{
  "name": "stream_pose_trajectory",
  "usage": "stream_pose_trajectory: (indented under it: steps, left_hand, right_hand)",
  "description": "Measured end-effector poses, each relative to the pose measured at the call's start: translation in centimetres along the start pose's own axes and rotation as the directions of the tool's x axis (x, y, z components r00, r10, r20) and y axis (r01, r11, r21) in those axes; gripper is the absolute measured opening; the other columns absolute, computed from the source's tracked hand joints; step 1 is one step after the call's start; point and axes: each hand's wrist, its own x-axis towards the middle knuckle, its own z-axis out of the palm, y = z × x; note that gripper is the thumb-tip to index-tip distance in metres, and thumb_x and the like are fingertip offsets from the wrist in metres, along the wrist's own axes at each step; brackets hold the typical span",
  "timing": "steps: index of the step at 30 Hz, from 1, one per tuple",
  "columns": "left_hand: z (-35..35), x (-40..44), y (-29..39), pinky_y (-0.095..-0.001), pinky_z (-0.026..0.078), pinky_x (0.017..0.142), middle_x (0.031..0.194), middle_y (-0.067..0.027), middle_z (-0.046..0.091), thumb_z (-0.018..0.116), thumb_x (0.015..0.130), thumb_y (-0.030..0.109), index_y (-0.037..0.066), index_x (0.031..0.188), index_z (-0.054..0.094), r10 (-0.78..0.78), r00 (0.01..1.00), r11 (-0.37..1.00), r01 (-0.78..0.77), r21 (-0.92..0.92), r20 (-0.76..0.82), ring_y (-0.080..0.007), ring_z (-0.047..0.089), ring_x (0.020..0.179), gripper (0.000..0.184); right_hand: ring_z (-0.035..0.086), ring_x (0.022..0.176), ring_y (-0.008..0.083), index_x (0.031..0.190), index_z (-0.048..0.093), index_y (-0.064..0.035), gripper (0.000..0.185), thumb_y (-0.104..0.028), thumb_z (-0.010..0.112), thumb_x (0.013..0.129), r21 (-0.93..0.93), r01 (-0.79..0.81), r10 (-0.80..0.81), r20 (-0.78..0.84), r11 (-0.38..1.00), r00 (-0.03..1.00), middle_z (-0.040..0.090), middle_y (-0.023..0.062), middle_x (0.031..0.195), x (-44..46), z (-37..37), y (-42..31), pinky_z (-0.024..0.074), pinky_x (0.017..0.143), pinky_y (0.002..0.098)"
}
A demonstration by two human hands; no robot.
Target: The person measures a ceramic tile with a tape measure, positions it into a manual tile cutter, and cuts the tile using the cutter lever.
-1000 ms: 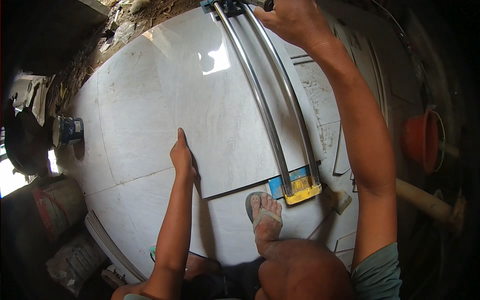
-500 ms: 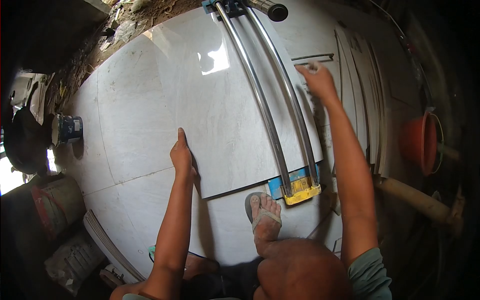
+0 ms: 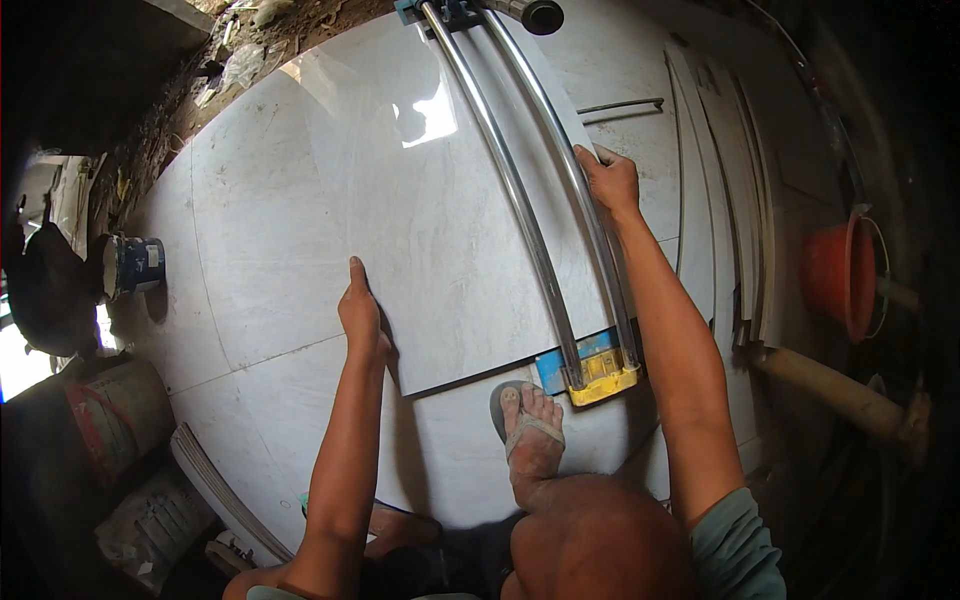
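Note:
A large grey-white floor tile [image 3: 450, 250] lies on a manual tile cutter [image 3: 603, 382], beneath its two chrome rails. The cutter's near end is yellow and blue, and its dark handle [image 3: 540, 15] sits at the far end. My left hand [image 3: 362, 315] grips the tile's left edge, thumb on top and fingers hidden below. On the opposite side, just beyond the right rail, my right hand [image 3: 612, 182] is closed on the tile's right edge, with its thumb over the surface. My sandalled foot [image 3: 532, 430] rests beside the cutter's near end.
Long tile strips [image 3: 715, 190] lie along the right, with a thin dark bar [image 3: 620, 105] near them. A red bucket [image 3: 840, 278] and a tube [image 3: 825, 385] are farther right. At left stand a paint can [image 3: 135, 265] and a larger bucket [image 3: 120, 415]. Rubble [image 3: 245, 65] lines the far edge.
My right hand has moved left and slightly down, from beside the tile onto its right edge, and closed there. My left hand keeps its hold; the tile and cutter look unmoved.

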Motion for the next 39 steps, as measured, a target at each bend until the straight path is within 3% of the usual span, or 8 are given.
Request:
stream_pose_trajectory:
  steps: [4, 7, 25, 28, 34, 37, 39]
  left_hand:
    - [0.0, -0.1, 0.1, -0.0352, 0.049, 0.088, 0.102, -0.0111, 0.067, 0.056, 0.101, 0.055, -0.004, 0.100, 0.067, -0.014, 1.000, 1.000, 0.014, -0.001, 0.016, -0.0193, 0.059, 0.092, 0.060]
    - [-0.1, -0.2, 0.1, -0.0350, 0.049, 0.089, 0.103, -0.0115, 0.068, 0.056, 0.101, 0.055, -0.004, 0.101, 0.067, -0.020, 1.000, 1.000, 0.020, 0.000, 0.015, -0.0196, 0.059, 0.093, 0.061]
    - [0.0, 0.3, -0.2, -0.0371, 0.051, 0.086, 0.103, -0.0135, 0.068, 0.061, 0.098, 0.055, -0.007, 0.103, 0.065, -0.013, 1.000, 0.999, 0.013, -0.046, 0.004, -0.0215, 0.062, 0.092, 0.063]
    - [-0.1, 0.8, -0.5, -0.0370, 0.051, 0.087, 0.104, -0.0142, 0.068, 0.060, 0.098, 0.055, -0.008, 0.106, 0.065, -0.003, 1.000, 0.998, 0.004, -0.063, 0.016, -0.0217, 0.062, 0.093, 0.064]
    - [0.0, 0.0, -0.1, -0.0373, 0.051, 0.088, 0.106, -0.0148, 0.068, 0.060, 0.099, 0.054, -0.009, 0.109, 0.064, -0.008, 1.000, 0.998, 0.010, -0.067, 0.017, -0.0222, 0.063, 0.094, 0.064]
    - [-0.1, 0.2, -0.2, -0.0374, 0.051, 0.089, 0.106, -0.0149, 0.068, 0.060, 0.099, 0.054, -0.009, 0.110, 0.064, -0.018, 1.000, 0.997, 0.019, -0.070, 0.014, -0.0226, 0.063, 0.095, 0.064]
    - [-0.1, 0.1, -0.1, -0.0375, 0.051, 0.089, 0.107, -0.0151, 0.068, 0.060, 0.099, 0.054, -0.009, 0.110, 0.064, -0.019, 1.000, 0.997, 0.019, -0.068, 0.007, -0.0228, 0.063, 0.095, 0.064]
  right_hand:
    - [0.067, 0.082, 0.0103, 0.116, 0.075, -0.0031, 0.043, -0.038, 0.075, 0.091, -0.034, 0.022, -0.022, 0.007, 0.999, 1.000, 0.078, 0.0069, 0.093, -0.3, -0.3, -0.6, 0.0517, 0.076, 0.0267]
    - [0.072, 0.084, 0.0178, 0.111, 0.077, -0.0068, 0.042, -0.042, 0.075, 0.087, 0.013, -0.002, 0.002, 0.000, 1.000, 1.000, 0.078, 0.0126, 0.092, -0.2, -0.3, -0.5, 0.0534, 0.078, 0.0323]
    - [0.073, 0.087, 0.0225, 0.112, 0.076, -0.0023, 0.048, -0.042, 0.077, 0.086, 0.054, -0.011, 0.010, 0.028, 0.998, 1.000, 0.078, 0.0159, 0.095, 0.7, -0.1, 0.3, 0.0535, 0.081, 0.0339]
    - [0.065, 0.079, 0.0097, 0.113, 0.077, -0.0016, 0.042, -0.036, 0.076, 0.090, 0.023, 0.007, -0.007, 0.010, 1.000, 1.000, 0.076, 0.0053, 0.090, 0.4, -0.2, 0.0, 0.0507, 0.074, 0.0255]
    - [0.065, 0.080, 0.0100, 0.114, 0.076, -0.0010, 0.043, -0.037, 0.077, 0.090, -0.007, -0.003, 0.004, 0.016, 1.000, 1.000, 0.076, 0.0056, 0.091, 0.2, -0.4, -0.3, 0.0512, 0.075, 0.0258]
    - [0.073, 0.090, 0.0216, 0.114, 0.074, 0.0014, 0.052, -0.041, 0.079, 0.084, 0.054, -0.023, 0.022, 0.028, 0.998, 0.999, 0.077, 0.0178, 0.100, 0.2, -0.4, -0.3, 0.0534, 0.083, 0.0322]
    - [0.073, 0.091, 0.0211, 0.114, 0.074, 0.0021, 0.052, -0.041, 0.079, 0.085, 0.058, -0.023, 0.021, 0.030, 0.998, 0.999, 0.077, 0.0179, 0.101, 0.2, -0.4, -0.3, 0.0533, 0.083, 0.0320]
